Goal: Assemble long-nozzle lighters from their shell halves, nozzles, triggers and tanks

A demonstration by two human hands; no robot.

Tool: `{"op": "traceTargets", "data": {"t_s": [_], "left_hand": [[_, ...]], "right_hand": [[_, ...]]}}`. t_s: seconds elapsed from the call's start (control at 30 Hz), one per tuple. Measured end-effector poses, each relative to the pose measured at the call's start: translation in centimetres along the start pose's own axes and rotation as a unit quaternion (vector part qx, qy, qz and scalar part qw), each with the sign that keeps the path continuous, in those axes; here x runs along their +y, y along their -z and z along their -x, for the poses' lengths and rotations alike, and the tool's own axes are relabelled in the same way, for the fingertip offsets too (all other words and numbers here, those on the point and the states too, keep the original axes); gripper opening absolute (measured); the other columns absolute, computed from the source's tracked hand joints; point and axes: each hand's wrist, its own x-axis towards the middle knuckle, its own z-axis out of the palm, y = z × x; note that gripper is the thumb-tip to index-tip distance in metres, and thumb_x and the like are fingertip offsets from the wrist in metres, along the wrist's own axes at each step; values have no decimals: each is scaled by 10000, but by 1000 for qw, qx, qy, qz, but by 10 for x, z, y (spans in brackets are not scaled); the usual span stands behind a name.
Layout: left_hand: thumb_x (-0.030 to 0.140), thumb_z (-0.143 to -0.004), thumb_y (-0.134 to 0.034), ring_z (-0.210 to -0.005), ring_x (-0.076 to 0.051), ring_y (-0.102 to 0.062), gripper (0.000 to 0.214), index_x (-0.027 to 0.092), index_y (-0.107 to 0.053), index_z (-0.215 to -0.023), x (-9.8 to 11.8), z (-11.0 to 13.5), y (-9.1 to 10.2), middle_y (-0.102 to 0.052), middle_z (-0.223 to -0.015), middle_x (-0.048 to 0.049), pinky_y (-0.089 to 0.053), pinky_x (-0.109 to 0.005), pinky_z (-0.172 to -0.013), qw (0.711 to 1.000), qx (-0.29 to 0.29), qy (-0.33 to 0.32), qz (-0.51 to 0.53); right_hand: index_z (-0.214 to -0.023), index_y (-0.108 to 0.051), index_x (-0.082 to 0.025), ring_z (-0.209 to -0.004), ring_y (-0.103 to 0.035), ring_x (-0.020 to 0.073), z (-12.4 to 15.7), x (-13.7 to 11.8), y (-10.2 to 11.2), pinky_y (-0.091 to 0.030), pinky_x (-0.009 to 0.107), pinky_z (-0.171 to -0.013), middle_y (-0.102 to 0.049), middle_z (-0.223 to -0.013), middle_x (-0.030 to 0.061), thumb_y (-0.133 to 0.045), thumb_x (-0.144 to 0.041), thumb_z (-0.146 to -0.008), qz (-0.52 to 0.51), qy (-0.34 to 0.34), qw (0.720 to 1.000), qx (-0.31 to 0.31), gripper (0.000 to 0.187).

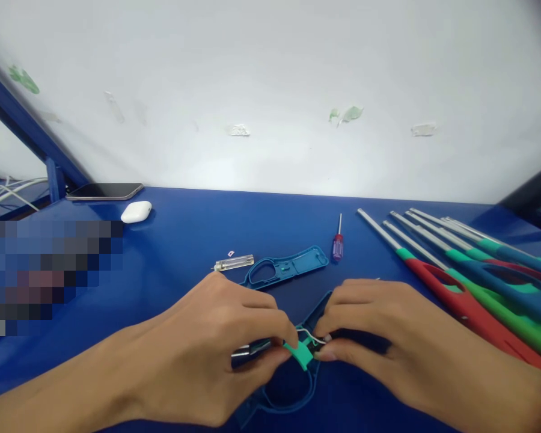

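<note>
My left hand (pixel 238 343) is closed, with thumb and forefinger pinching a small green plastic piece (pixel 303 355). Part of a shiny metal tube (pixel 251 352) shows under that hand; its far end is hidden. My right hand (pixel 369 325) pinches near the end of a thin white wire (pixel 311 334), which curves over the green piece. Beneath both hands lies a blue plastic handle shell (pixel 291 408) with a looped grip, partly covered by my fingers. Whatever else the right fingertips touch inside the shell cannot be made out.
Beyond my hands lie another blue handle half (pixel 302 264), a clear tube-like part (pixel 234 263) and a small screwdriver (pixel 338 243). Several long tools with coloured handles (pixel 455 294) fill the right side. A phone (pixel 106 191) and white earbud case (pixel 136 211) sit back left.
</note>
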Motion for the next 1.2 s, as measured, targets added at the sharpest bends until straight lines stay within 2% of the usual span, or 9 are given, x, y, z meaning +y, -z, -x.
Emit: {"op": "traceTargets", "data": {"t_s": [0.13,0.37,0.53,0.73,0.83,0.93,1.03,1.1,1.2], "left_hand": [[175,-966,-584,-685,-82,-677,177,272,-730,-990,0,-2,2,-731,-805,72,-460,-218,-604,1000,-8,-4,21],[183,-971,-588,-704,-94,-688,164,260,-732,-978,4,1,0,-746,-814,64,-445,-236,-577,1000,13,10,15],[186,-961,-597,-692,-94,-684,154,260,-732,-968,1,2,-2,-744,-804,66,-439,-233,-563,1000,-5,-12,22],[188,-993,-567,-708,-83,-692,203,311,-716,-1055,4,2,2,-743,-832,87,-462,-195,-607,1000,6,16,-18],[217,-995,-576,-654,-85,-672,171,304,-718,-1031,7,4,2,-723,-791,76,-479,-190,-619,999,9,18,-43],[212,-1012,-548,-635,-96,-665,181,282,-711,-1044,12,9,-6,-711,-785,56,-499,-196,-621,996,24,26,-81],[150,-1024,-496,-720,-119,-688,246,270,-691,-1113,16,17,-22,-731,-888,23,-542,-217,-700,989,58,52,-123],[122,-1021,-488,-789,-141,-689,286,277,-667,-1182,17,21,-33,-738,-963,11,-569,-246,-770,983,94,73,-137],[76,-1016,-473,-874,-172,-660,336,275,-643,-1228,16,25,-47,-739,-1016,4,-583,-272,-789,973,160,76,-148]], "right_hand": [[-862,-770,-292,-779,-735,148,1,0,0,-566,257,-727,-799,-873,-71,-774,-219,-898,-2,-9,1000,3,81],[-877,-755,-289,-814,-726,144,0,-1,3,-559,267,-750,-793,-883,-78,-715,-260,-951,-9,-20,999,-31,90],[-906,-751,-296,-852,-724,142,0,0,3,-549,262,-765,-793,-901,-85,-679,-262,-979,-9,-16,999,-46,108],[-928,-751,-303,-821,-721,140,3,2,-1,-549,258,-751,-787,-889,-86,-649,-330,-1001,-17,6,1000,-15,129],[-916,-748,-299,-814,-718,135,5,3,-3,-549,255,-769,-781,-882,-86,-660,-330,-995,-12,7,1000,-5,123],[-912,-750,-282,-808,-717,139,7,3,-5,-551,258,-771,-778,-877,-69,-666,-325,-992,-8,9,1000,1,124],[-908,-760,-265,-788,-721,151,9,1,-8,-559,265,-759,-774,-855,-44,-656,-311,-998,-8,13,1000,14,145],[-918,-777,-270,-790,-731,157,11,-2,-10,-573,270,-785,-776,-856,-33,-652,-293,-1000,-13,11,1000,18,151],[-951,-789,-279,-806,-744,161,14,-5,-14,-589,265,-809,-788,-878,-33,-667,-293,-989,-26,13,999,28,129]]}}
